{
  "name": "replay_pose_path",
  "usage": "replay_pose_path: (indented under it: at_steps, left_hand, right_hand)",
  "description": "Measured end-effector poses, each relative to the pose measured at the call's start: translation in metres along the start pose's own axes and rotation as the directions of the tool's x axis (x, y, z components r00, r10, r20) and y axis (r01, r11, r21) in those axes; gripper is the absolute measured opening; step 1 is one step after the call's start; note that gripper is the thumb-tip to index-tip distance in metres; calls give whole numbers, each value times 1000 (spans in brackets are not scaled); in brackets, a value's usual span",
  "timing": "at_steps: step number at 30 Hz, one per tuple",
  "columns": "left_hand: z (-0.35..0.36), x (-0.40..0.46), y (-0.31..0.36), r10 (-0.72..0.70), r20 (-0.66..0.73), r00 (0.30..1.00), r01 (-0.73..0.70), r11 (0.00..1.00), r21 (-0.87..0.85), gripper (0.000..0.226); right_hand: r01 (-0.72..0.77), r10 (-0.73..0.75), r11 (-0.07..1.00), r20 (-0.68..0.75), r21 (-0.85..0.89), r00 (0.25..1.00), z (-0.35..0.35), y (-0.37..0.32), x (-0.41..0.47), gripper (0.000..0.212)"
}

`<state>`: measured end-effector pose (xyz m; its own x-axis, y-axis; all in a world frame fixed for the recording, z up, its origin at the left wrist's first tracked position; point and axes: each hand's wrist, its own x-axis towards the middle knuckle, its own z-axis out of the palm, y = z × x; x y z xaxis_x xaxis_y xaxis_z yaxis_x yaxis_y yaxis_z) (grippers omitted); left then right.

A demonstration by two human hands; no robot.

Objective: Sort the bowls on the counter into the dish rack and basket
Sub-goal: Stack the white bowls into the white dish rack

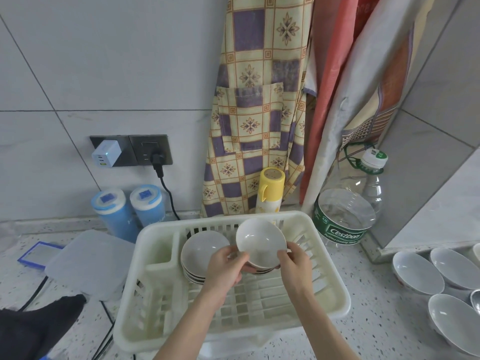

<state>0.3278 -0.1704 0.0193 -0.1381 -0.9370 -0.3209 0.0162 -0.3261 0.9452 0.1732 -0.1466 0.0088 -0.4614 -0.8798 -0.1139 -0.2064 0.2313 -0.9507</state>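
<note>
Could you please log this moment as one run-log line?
left hand and right hand: both hold tilted bowl | over dish rack | beside racked bowls | loose bowls on counter

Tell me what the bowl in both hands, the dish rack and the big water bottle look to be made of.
Bowl: likely glazed ceramic, possibly melamine; glossy white with sharp light glints.
Dish rack: moulded plastic, matt cream-white, with slotted walls and a thick rounded rim.
Water bottle: clear thin plastic, see-through ribbed walls, green printed label.
</note>
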Motion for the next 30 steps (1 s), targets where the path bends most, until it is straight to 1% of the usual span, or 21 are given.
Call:
replay_pose_path:
  at_steps: [3, 6, 11, 15, 18, 25, 30]
  left_hand:
    - [-2, 1, -2, 33, 14, 999, -33, 999, 14, 41]
    - [-6, 4, -4, 71, -51, 996, -69, 997, 43, 56]
    - [-12, 6, -7, 88, -111, 990, -86, 996, 25, 48]
    - [-11, 5, -12, 113, -125, 986, -100, 989, 109, 43]
    - [-9, 4, -13, 119, -110, 987, -98, 979, 177, 46]
    - [-9, 2, -12, 115, -82, 990, -92, 965, 246, 54]
    - [-8, 1, -12, 98, -75, 992, -75, 962, 264, 56]
  right_hand:
    - [-24, 23, 999, -11, -24, 1000, 0, 3, 3, 22]
    - [-32, 31, 998, -17, -57, 999, 1, 4, 3, 23]
    - [-41, 34, 989, -49, -139, 998, 1, 8, 6, 28]
    - [-22, 15, 981, -34, -194, 999, 2, 7, 5, 30]
    - [-24, 16, 974, -37, -225, 999, 2, 7, 5, 29]
    - [-42, 32, 967, -40, -252, 999, 3, 7, 6, 27]
    - [-53, 45, 956, -35, -290, 998, 2, 10, 7, 29]
